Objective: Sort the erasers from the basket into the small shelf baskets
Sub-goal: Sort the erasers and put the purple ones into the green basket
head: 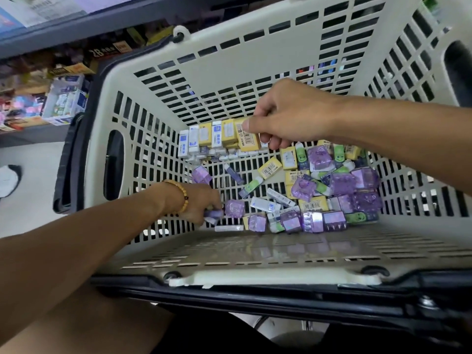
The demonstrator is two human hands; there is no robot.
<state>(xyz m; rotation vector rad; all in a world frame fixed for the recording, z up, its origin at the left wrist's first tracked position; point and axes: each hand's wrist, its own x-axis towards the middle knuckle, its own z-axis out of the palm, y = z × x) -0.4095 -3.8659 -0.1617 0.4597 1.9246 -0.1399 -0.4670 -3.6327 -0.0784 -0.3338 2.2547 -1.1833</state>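
Dozens of small wrapped erasers (329,190), yellow, white, green and clear purple, lie heaped on the floor of the cream slotted plastic basket (255,72), mostly toward its right side. The right hand (286,116) pinches a yellow barcoded eraser (247,139) between thumb and curled fingers above a tidy row. The left hand (196,203), wearing a yellow bead bracelet (181,195), curls round a pale purple-and-white eraser (213,216) near the front wall.
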